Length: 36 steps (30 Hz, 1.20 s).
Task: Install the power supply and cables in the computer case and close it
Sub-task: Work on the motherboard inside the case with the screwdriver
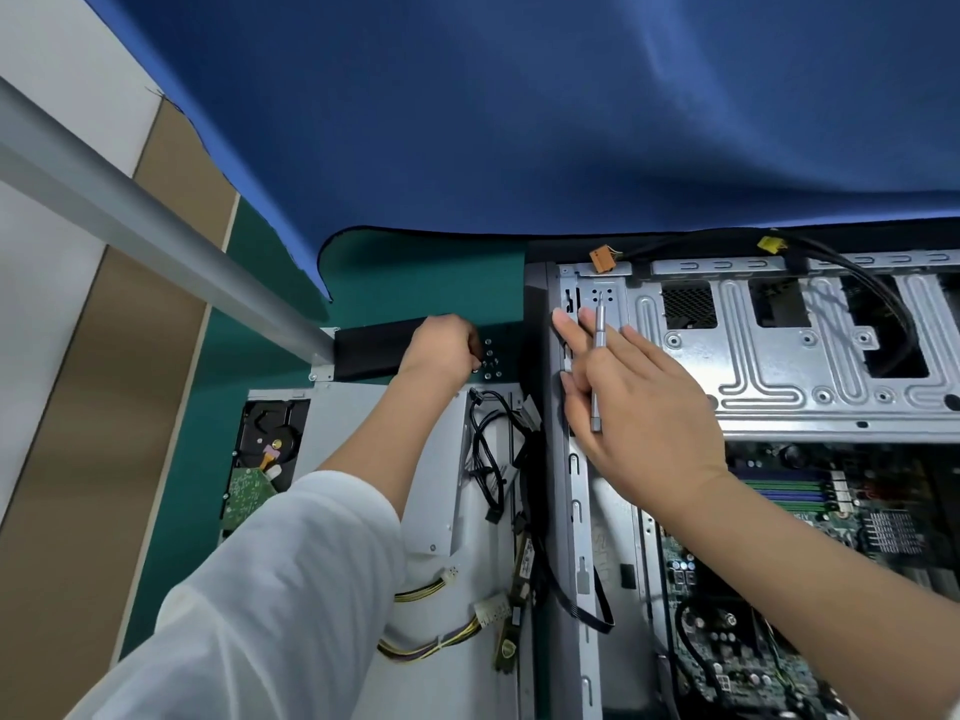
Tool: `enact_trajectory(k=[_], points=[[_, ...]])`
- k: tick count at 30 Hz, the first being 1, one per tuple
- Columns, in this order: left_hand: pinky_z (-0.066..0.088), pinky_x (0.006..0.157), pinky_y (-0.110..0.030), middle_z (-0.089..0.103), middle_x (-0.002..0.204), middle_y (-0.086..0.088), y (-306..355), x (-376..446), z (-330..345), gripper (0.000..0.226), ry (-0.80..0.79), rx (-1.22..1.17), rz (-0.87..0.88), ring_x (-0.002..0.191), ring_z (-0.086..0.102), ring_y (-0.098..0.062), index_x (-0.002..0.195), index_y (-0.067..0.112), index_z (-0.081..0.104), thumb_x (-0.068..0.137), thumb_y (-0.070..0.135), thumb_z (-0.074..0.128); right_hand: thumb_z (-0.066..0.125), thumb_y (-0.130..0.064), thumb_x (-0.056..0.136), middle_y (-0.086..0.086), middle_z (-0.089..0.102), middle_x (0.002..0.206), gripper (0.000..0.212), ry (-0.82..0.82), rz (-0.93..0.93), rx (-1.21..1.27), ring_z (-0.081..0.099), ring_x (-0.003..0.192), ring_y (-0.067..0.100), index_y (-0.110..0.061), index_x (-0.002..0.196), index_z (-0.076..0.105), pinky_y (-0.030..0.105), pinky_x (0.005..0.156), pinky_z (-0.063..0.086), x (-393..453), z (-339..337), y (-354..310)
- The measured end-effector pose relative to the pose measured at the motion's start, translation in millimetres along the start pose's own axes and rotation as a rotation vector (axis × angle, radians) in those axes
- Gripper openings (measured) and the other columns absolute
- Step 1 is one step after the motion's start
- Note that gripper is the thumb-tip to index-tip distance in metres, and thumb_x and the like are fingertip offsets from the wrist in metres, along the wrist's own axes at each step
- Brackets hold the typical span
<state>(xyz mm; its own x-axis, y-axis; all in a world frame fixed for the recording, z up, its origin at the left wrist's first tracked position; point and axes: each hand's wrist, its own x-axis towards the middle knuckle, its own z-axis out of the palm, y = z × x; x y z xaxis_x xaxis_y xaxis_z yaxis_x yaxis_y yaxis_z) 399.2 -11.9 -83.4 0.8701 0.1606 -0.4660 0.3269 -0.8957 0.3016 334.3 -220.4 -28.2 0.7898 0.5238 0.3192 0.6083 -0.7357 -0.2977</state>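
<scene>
The open computer case (566, 511) lies at the right, showing its metal drive cage (779, 366) and motherboard (841, 553). My right hand (644, 413) rests on the case's left rim and holds a slim silver screwdriver (598, 350) between its fingers, tip pointing away from me. Left of the case lies the grey power supply (363, 459) with yellow and black cables (436, 646) and a black cable bundle (488, 459). My left hand (441, 350) reaches over it to several small screws (491, 361) on a black pad (369, 350), its curled fingertips pinching one.
A hard drive (265, 449) sits left of the power supply on the green mat (415, 272). Blue cloth (519, 122) hangs behind. A grey metal bar (156, 241) slants down at the left. Orange (601, 261) and yellow (770, 245) connectors lie at the case's far edge.
</scene>
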Motion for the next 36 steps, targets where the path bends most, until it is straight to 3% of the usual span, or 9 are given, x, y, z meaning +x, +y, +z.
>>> enact_trajectory(k=[4, 10, 16, 22, 29, 33, 36], points=[[0.050, 0.083, -0.032, 0.067, 0.104, -0.015, 3.4, 0.2, -0.2, 0.020, -0.015, 0.065, 0.044, 0.098, 0.062, -0.030, 0.104, 0.008, 0.071, 0.087, 0.015, 0.066, 0.033, -0.025, 0.094, 0.009, 0.060, 0.128, 0.014, -0.003, 0.010, 0.006, 0.047, 0.130, 0.019, -0.016, 0.104, 0.035, 0.040, 0.107, 0.038, 0.4, -0.2, 0.6], [0.054, 0.082, -0.037, 0.067, 0.098, -0.015, 5.7, -3.6, -0.9, 0.020, -0.017, 0.123, 0.065, 0.091, 0.063, -0.030, 0.101, 0.006, 0.069, 0.085, 0.013, 0.059, 0.034, -0.025, 0.093, 0.009, 0.061, 0.128, 0.017, -0.003, 0.011, -0.001, 0.054, 0.122, 0.020, -0.015, 0.108, 0.034, 0.040, 0.105, 0.039, 1.0, -0.1, 0.6], [0.051, 0.083, -0.029, 0.069, 0.102, -0.011, 2.2, -5.1, -0.8, 0.019, 0.005, 0.017, 0.042, 0.095, 0.063, -0.027, 0.100, 0.011, 0.072, 0.085, 0.005, 0.062, 0.035, -0.025, 0.093, 0.007, 0.065, 0.120, 0.017, 0.016, -0.002, -0.004, 0.054, 0.123, 0.019, -0.016, 0.107, 0.036, 0.040, 0.105, 0.040, -0.8, -1.5, 0.9], [0.044, 0.072, -0.022, 0.070, 0.096, -0.009, -9.6, -4.0, -4.5, 0.020, 0.113, -0.148, -0.002, 0.091, 0.063, -0.025, 0.098, 0.010, 0.069, 0.084, -0.002, 0.060, 0.037, -0.024, 0.093, 0.006, 0.065, 0.122, 0.011, 0.036, -0.004, 0.001, 0.048, 0.129, 0.017, -0.017, 0.101, 0.037, 0.039, 0.106, 0.039, -1.3, 0.7, 1.9], [0.051, 0.079, -0.025, 0.070, 0.093, -0.002, -18.9, -0.9, -14.9, 0.016, -0.111, -0.011, 0.129, 0.088, 0.064, -0.016, 0.092, 0.015, 0.072, 0.078, 0.009, 0.075, 0.036, -0.025, 0.093, 0.006, 0.066, 0.120, 0.013, 0.033, -0.001, -0.006, 0.047, 0.130, 0.017, -0.016, 0.103, 0.038, 0.039, 0.106, 0.038, -1.6, 2.0, 2.4], [0.050, 0.075, -0.024, 0.071, 0.088, 0.000, -16.4, 1.7, -11.3, 0.010, -0.149, 0.036, 0.168, 0.083, 0.064, -0.014, 0.083, 0.018, 0.072, 0.077, 0.011, 0.076, 0.037, -0.024, 0.094, 0.005, 0.056, 0.134, 0.008, 0.064, -0.032, 0.000, 0.048, 0.129, 0.018, -0.020, 0.087, 0.036, 0.037, 0.106, 0.036, -1.3, 2.6, 2.3], [0.048, 0.072, -0.022, 0.070, 0.088, 0.001, -15.5, 6.9, -9.1, 0.010, -0.169, 0.073, 0.179, 0.083, 0.064, -0.015, 0.084, 0.017, 0.072, 0.077, 0.011, 0.076, 0.038, -0.024, 0.094, 0.004, 0.056, 0.133, 0.008, 0.064, -0.031, -0.003, 0.047, 0.130, 0.017, -0.022, 0.088, 0.034, 0.036, 0.106, 0.035, -1.4, 3.8, 1.7]])
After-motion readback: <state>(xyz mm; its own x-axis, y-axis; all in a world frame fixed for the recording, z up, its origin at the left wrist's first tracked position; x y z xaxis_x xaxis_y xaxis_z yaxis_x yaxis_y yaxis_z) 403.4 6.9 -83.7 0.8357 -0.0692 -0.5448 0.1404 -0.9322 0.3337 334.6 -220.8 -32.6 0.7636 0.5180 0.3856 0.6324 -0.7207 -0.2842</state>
